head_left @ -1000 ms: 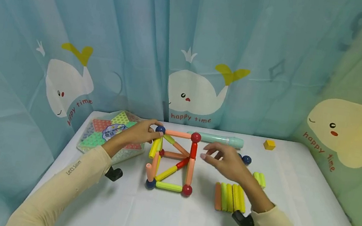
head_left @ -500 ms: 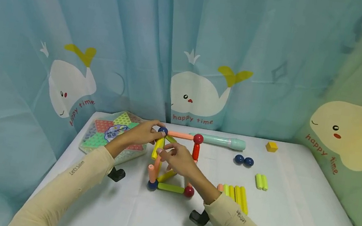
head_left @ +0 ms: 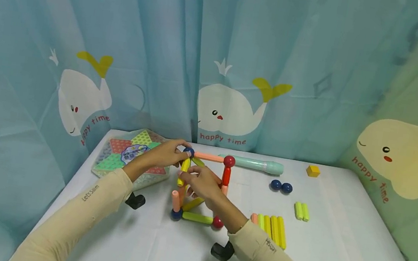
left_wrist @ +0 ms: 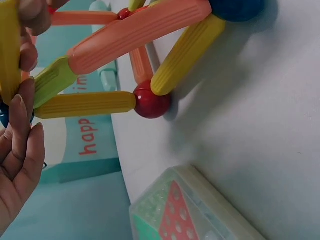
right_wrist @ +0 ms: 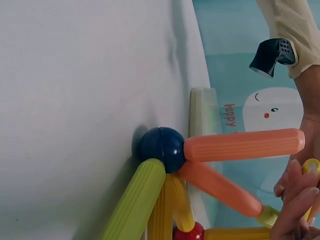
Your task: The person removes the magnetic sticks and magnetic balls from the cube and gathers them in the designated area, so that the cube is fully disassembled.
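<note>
A cube-like frame of magnetic sticks and balls stands on the table. My left hand (head_left: 167,153) holds the blue ball (head_left: 189,150) at its upper left corner. From that ball a yellow stick (head_left: 185,165) hangs down, its lower end loose, and my right hand (head_left: 205,185) pinches it. In the right wrist view, an orange stick (right_wrist: 245,145) juts up from the lower blue ball (right_wrist: 162,149), its far end attached to nothing. Another orange stick (right_wrist: 220,187) leans from the same ball to a green stick (right_wrist: 268,216). My right hand covers the frame's middle in the head view.
Right of the frame lie a row of sticks (head_left: 273,230), two green sticks (head_left: 301,211), two blue balls (head_left: 281,186) and a yellow cube (head_left: 313,171). Behind it is a mint-coloured tube (head_left: 254,165). A box of coloured pieces (head_left: 111,159) sits at left, with a curtain (head_left: 156,50) behind.
My right hand has moved left from beside the frame to the hanging yellow stick and now pinches it. The stick has tilted slightly toward upright. My left hand stays at the blue ball.
</note>
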Motion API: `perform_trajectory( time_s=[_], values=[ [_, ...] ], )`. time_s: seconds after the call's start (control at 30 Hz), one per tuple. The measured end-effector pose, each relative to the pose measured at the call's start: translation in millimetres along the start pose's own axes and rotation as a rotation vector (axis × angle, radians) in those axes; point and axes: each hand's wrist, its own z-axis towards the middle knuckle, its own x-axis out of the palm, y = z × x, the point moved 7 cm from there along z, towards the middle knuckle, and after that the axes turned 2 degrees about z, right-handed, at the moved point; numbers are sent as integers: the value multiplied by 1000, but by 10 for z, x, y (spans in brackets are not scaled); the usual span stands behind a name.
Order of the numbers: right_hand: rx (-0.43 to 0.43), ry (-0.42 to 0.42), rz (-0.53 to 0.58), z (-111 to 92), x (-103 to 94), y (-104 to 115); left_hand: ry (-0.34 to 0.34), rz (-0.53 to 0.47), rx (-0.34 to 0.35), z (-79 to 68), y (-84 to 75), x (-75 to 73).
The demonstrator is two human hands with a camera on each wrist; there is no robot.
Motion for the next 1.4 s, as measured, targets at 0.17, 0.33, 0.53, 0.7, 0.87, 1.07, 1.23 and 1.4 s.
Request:
perform_trajectory(
  time_s=[0.17, 0.33, 0.53, 0.7, 0.87, 1.07, 1.23, 1.4],
  values=[
    [-49, 25, -12, -74, 2, 40, -12, 18, 9, 5, -18, -13],
    [-76, 49, -56, -226, -63, 96, -5, -1, 28, 3, -38, -7],
    [-163, 36, -118, -526, -457, 84, 13, -30, 44, 13, -31, 37],
    [-184, 50, -228, -864, -982, -161, 16, -29, 33, -8, 3, 48],
    [-170, 37, -317, -1197, -1572, -523, 16, -28, 45, -26, 1, 26],
    [-115, -49, -383, -1452, -2071, -985, 10, -19, 46, -50, 24, -12],
    [-19, -101, -467, -1552, -2262, -1292, 3, -11, 42, -29, 30, -13],
    [69, -167, -564, -1592, -2344, -1453, 13, 6, 55, -4, -10, 17]
  ],
)
